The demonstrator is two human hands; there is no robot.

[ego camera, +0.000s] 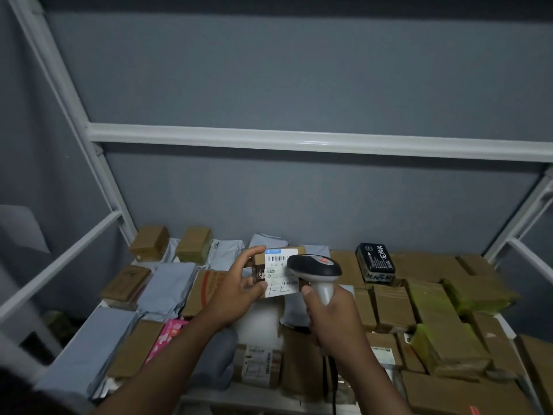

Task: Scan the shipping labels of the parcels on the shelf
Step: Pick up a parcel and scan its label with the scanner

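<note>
The left hand (239, 283) holds a small brown parcel (276, 272) up above the shelf (505, 322), fingers curled over its top left corner and thumb pressed against its lower left edge. The parcel's white shipping label (279, 274) faces the camera, with a barcode along its top and handwriting near the bottom; the finer print is too blurred to read.

The right hand (332, 313) is wrapped around the pale grip of a handheld barcode scanner (317, 272), whose dark head sits just in front of the label's right side and overlaps it. A dark cable (333, 384) hangs from below the grip.

Below both hands the shelf is packed with parcels: brown cardboard boxes (389, 307) to the right, some wrapped in yellowish tape, grey poly mailers (170, 286) to the left, a pink patterned packet (167, 336) near the front left, and a black box (375, 259) with white characters toward the back right. White metal shelf rails (299, 139) frame the grey wall behind.
</note>
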